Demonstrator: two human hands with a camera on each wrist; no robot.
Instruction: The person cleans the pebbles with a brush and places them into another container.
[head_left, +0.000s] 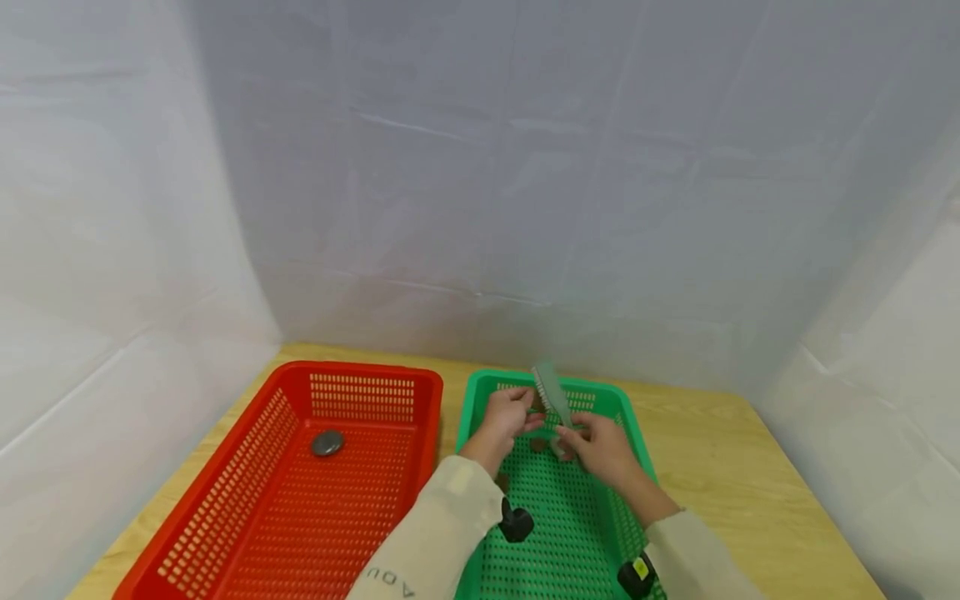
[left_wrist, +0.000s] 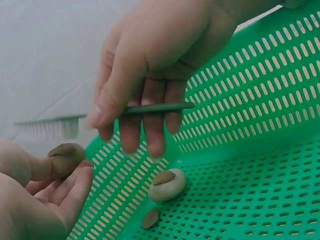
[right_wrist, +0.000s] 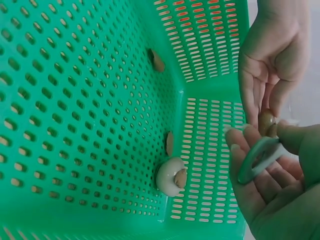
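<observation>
My left hand (head_left: 510,414) pinches a brownish pebble (left_wrist: 68,161) that carries a darker brown patch on its top. In my right hand (head_left: 600,446) is a pale green brush (head_left: 553,393) with white bristles, gripped at its handle between thumb and fingers. In the left wrist view the bristles point down, close over the pebble. Both hands are above the far end of the green basket (head_left: 626,417). Below them, inside it, lies a white pebble (right_wrist: 167,179) with a brown patch (right_wrist: 180,178). Next to that pebble is a flat brown piece (left_wrist: 150,218).
Another brown piece (right_wrist: 157,60) lies on the green basket's floor, farther along the side wall. To the left stands a larger red basket (head_left: 430,400) holding a dark grey pebble (head_left: 327,442). Both baskets are on a wooden table (head_left: 720,467) with pale sheeting (head_left: 480,167) around it.
</observation>
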